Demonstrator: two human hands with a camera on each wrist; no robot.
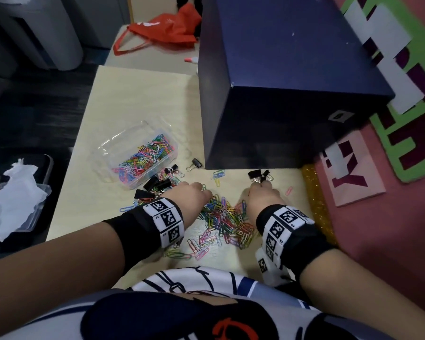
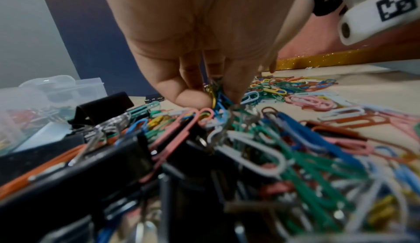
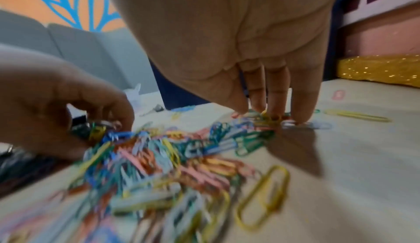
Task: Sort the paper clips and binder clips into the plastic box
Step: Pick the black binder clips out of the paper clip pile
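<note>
Left hand (image 2: pixel 193 78) pinched a bunch of paper clips (image 1: pixel 225 217) from the heap, presumably bound for the plastic box (image 1: pixel 142 155) alongside. Right hand (image 3: pixel 270 92) pressed straight fingertips down, corralling the pile's far edge.

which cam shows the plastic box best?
Head view: the whole plastic box is visible, with paper clips inside. Left wrist shows only a blurred part at the frame edge. In the right wrist view I cannot pick it out.

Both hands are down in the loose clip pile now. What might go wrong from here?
1. The left hand pinches tangled paper clips; lifting may drag extras.
2. Black binder clips lie mixed into the pile beside the plastic box, so one may ride along.
3. A stray pink clip near the table edge may be missed.
</note>
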